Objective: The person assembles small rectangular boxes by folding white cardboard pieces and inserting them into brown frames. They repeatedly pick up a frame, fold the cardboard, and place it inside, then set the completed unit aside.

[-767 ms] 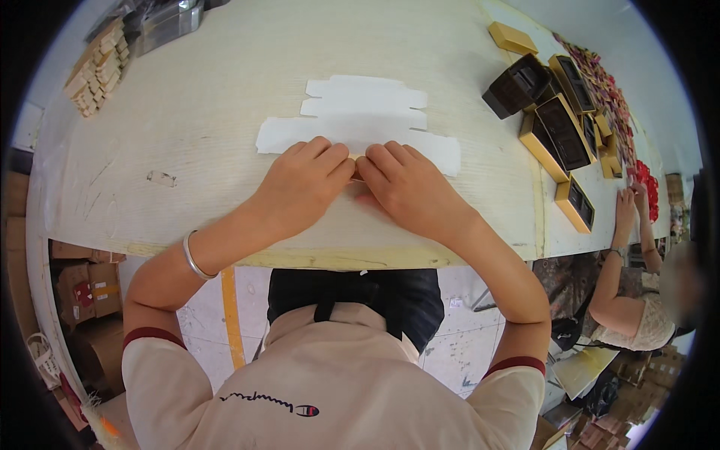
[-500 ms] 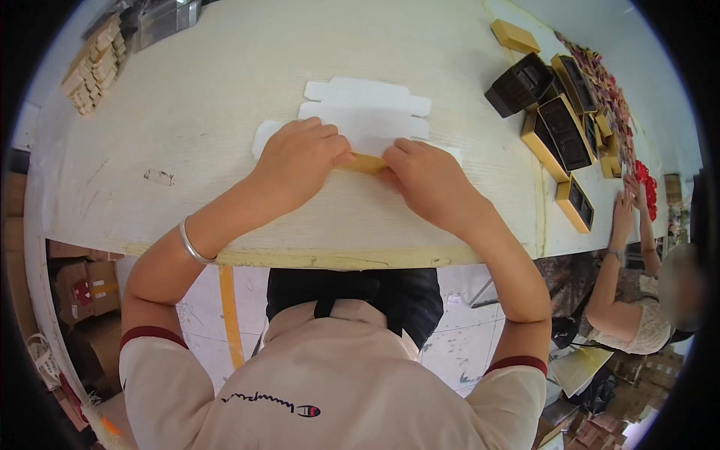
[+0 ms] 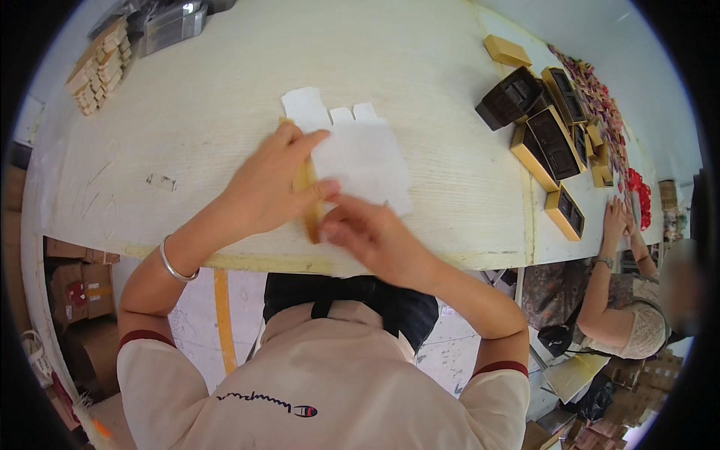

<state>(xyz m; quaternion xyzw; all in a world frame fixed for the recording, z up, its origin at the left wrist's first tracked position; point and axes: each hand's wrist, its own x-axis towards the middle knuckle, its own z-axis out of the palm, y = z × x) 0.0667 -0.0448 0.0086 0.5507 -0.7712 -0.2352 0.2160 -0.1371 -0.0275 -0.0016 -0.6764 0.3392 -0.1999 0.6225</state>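
Along the right edge of the pale wooden table (image 3: 225, 90), toward its far right corner, several open gold-sided cardboard boxes (image 3: 551, 139) lie in a loose row, each showing a dark lining; whether anything sits inside them I cannot tell. A dark brown box (image 3: 508, 97) sits at the head of that row, and a flat gold lid (image 3: 507, 50) lies just beyond it. Near the far left corner a stack of small tan cartons (image 3: 96, 69) rests beside a grey tray (image 3: 171, 24).

Near the middle of the near edge lies a flat white die-cut cardboard sheet (image 3: 360, 154) with 3 tabs pointing toward the far edge. A narrow gold cardboard strip (image 3: 306, 196) runs along its left side, reaching toward the near edge.

The left hand (image 3: 266, 187), with a silver bangle (image 3: 175, 262) on its wrist, lies palm down over the strip's upper part, fingers stretched onto the white sheet, pressing rather than gripping. The right hand (image 3: 367, 236) comes in from the near edge, its fingers curled and pinching the lower end of the strip. Both forearms angle inward so the hands nearly touch.

At the right edge, another person's hands (image 3: 619, 217) rest flat on the table.
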